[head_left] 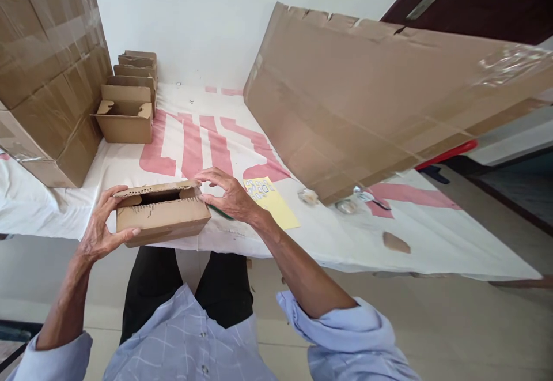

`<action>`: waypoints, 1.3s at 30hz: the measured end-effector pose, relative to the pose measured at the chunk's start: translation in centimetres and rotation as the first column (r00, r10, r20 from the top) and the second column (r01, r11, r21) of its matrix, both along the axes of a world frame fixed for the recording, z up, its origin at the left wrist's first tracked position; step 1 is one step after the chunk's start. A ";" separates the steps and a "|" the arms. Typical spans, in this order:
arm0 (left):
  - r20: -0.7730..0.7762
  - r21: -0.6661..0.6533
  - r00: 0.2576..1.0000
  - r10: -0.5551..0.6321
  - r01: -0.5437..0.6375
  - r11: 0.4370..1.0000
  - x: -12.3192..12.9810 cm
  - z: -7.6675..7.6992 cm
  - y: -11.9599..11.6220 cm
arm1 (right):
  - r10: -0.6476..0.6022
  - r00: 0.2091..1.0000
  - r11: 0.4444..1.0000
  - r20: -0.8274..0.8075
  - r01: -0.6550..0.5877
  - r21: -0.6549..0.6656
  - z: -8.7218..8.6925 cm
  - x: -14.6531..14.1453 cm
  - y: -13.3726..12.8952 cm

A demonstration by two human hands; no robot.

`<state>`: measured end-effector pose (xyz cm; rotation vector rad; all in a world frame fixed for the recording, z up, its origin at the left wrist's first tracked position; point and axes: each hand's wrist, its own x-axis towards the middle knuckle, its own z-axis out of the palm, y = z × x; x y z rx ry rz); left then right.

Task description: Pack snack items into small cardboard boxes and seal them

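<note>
A small brown cardboard box (164, 223) is at the table's front edge, its slot-like opening facing up and its rim rough. My left hand (100, 225) grips the left end, with the thumb along the near side and the fingers at the far left corner. At the right end, my right hand (231, 196) has its thumb and forefinger closed on the upper corner. Under that hand, a green object (221, 212) shows only in part, its kind unclear. Just right of it lies a yellow sheet (276, 205) with blue printed shapes.
Several open small boxes (125, 127) stand in a row at the back left, beside a taped carton stack (56, 64). A large cardboard sheet (367, 98) leans over the right side. Tape rolls (307, 196) and a cardboard scrap (396, 242) lie on the white cloth (337, 242).
</note>
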<state>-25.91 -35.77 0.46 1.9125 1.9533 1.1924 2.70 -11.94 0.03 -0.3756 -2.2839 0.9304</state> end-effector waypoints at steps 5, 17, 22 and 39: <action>0.077 -0.035 0.997 0.011 -0.009 0.999 0.0 0.2 0.3 | 0.003 1.000 0.999 0.012 -0.003 -0.037 0.5 -0.1 0.5; -0.034 -0.043 0.999 0.007 -0.009 0.999 -0.2 0.7 0.1 | -0.074 0.989 0.978 -0.125 0.048 -0.205 1.9 -2.0 0.3; -0.127 -0.019 0.992 0.000 -0.002 1.000 -0.5 0.3 -0.2 | -0.068 0.996 0.849 -0.065 0.023 -0.527 2.2 -2.7 1.4; -0.211 -0.005 0.977 0.045 -0.047 0.999 -2.8 0.1 0.6 | -0.602 0.773 0.630 -0.200 0.306 -0.714 -4.1 2.2 5.2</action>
